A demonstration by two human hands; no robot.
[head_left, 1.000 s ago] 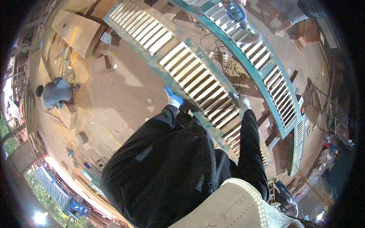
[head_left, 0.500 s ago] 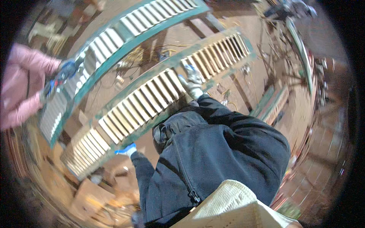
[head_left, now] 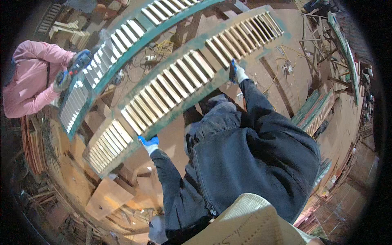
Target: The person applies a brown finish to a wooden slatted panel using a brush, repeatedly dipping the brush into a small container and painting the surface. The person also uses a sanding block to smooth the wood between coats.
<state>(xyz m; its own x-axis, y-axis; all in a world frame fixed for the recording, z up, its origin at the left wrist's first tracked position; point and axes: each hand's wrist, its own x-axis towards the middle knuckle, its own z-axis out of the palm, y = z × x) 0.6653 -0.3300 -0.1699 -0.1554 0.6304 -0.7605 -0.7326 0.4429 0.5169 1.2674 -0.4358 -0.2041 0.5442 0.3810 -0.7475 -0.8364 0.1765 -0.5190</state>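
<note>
A long louvered shutter [head_left: 212, 53] with pale slats and a worn, partly green frame lies before me, slanting from lower left to upper right. My left hand [head_left: 149, 143], in a blue and white glove, grips its near edge left of the middle, the thumb on the frame. Farther right, my right hand [head_left: 238, 73] holds the same near edge, its fingertips hidden beneath or behind the frame. Beyond lies a second louvered shutter [head_left: 134, 55] with a green frame and white slats. At its left end, a co-worker in a pink top [head_left: 36, 77] has gloved hands [head_left: 74, 68] on a red-and-blue tool.
Leaning on the right is a narrow green-edged panel [head_left: 343, 53], with jumbled wooden racks [head_left: 318, 53] beside it. Another slatted panel [head_left: 320, 116] rests at right. Yellow cords [head_left: 271, 81] cross the floor. Boards [head_left: 107, 198] and scraps lie lower left, with stacked wooden strips [head_left: 32, 143] farther left.
My right hand has gone from the top of the slats to the near edge. The view has shifted, with the shutters now higher and farther right. My left hand stays at the near edge.
</note>
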